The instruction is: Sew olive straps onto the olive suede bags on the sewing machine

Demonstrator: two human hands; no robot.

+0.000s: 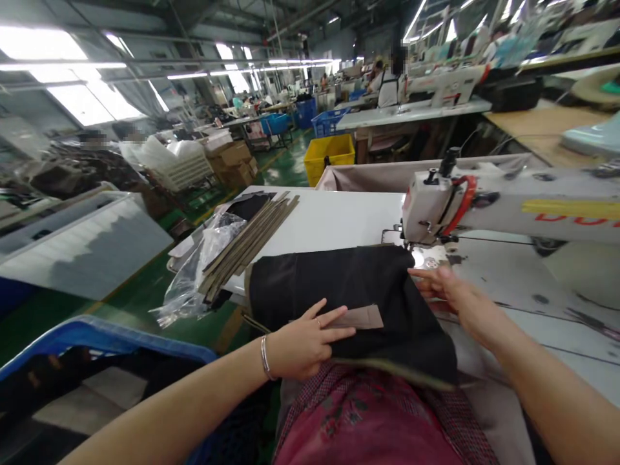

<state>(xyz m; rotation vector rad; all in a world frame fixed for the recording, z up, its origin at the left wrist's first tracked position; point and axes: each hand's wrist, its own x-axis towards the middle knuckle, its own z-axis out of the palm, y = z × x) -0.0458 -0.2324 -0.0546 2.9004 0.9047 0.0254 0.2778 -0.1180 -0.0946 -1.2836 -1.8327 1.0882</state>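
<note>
A black fabric piece (pixel 349 290) lies across the front of the white sewing table (pixel 334 216) and over my lap. My left hand (pixel 303 342) rests on it near the front edge, fingers stretched out flat and pressing a small tan strip (pixel 361 317). My right hand (pixel 453 294) lies open at the fabric's right edge, fingers pointing toward the foot of the white sewing machine (pixel 436 206). Neither hand grips anything.
A stack of long tan strips (pixel 252 242) and a clear plastic bag (pixel 198 265) lie at the table's left edge. A blue crate (pixel 97 336) stands at my lower left. A yellow bin (pixel 329 152) and other people at sewing stations are farther back.
</note>
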